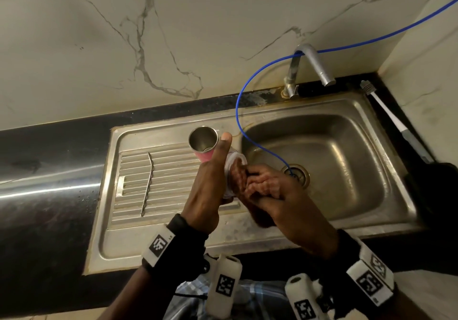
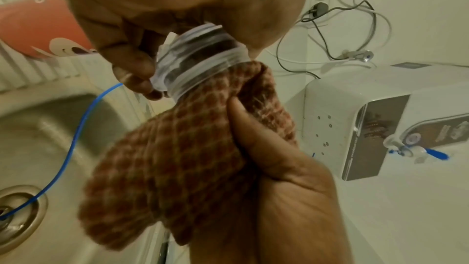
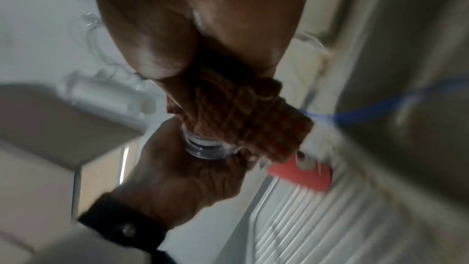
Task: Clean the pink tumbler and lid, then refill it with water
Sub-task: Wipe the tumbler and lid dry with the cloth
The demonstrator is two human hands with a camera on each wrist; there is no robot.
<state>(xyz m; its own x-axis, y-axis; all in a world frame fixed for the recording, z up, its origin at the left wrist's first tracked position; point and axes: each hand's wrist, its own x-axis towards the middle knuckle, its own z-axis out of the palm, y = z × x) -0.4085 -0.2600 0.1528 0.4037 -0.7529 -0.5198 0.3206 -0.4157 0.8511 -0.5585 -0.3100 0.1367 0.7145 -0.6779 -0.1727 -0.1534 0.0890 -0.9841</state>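
Observation:
The pink tumbler (image 1: 203,145) stands open and upright on the sink's drainboard (image 1: 138,171), its steel inside showing; it also appears in the wrist views (image 2: 38,25) (image 3: 302,174). My left hand (image 1: 210,183) grips the clear threaded lid (image 2: 200,59) at the basin's left edge, thumb pointing up. My right hand (image 1: 277,195) holds a brown checked cloth (image 2: 177,148) and has part of it stuffed into the lid (image 3: 203,148). The lid's top is hidden by my fingers.
A bent metal straw (image 1: 147,183) lies on the drainboard ribs. A blue tube (image 1: 247,91) runs from the wall, past the tap (image 1: 314,64), into the basin drain (image 1: 296,174). A brush (image 1: 394,118) lies right of the sink. A white water purifier (image 2: 380,123) hangs nearby.

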